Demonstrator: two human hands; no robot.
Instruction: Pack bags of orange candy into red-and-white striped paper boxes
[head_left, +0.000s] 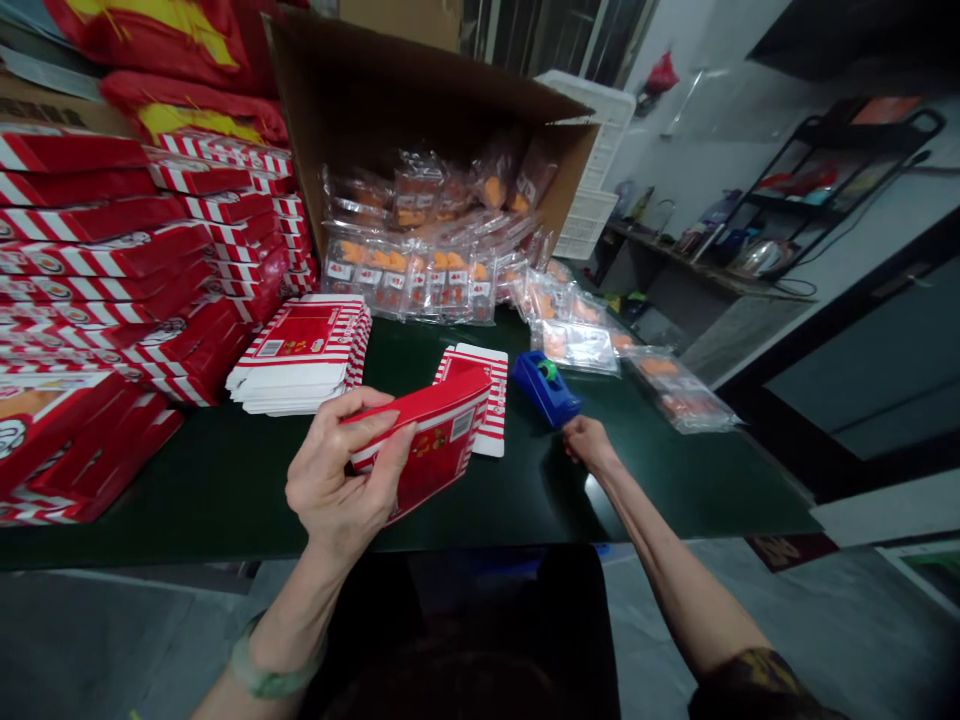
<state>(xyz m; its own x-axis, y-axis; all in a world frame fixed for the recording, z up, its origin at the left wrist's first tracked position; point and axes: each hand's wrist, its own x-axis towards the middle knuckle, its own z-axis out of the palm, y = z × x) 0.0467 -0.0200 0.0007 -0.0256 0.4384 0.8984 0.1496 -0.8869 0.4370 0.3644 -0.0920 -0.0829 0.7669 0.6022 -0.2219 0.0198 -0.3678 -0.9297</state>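
Observation:
My left hand (346,468) grips a red folded carton (435,455) by its left end, thumb in front and fingers along the top edge. The carton's barcode faces me, and it is tilted above the table. Behind it, a flat red-and-white striped carton (491,400) lies on the table, partly covered. My right hand (589,443) is closed at the near end of a blue tape dispenser (546,388) with a green core. What its fingers pinch, if anything, is hidden. To the left of the dispenser and further back lies a stack of flat cartons (300,350).
Piles of folded red cartons (97,250) rise along the left side. A large open cardboard box (307,130) holds several clear packs (442,275) with orange contents. More packs (679,385) lie at the right. The dark green table (247,490) ends just in front of me.

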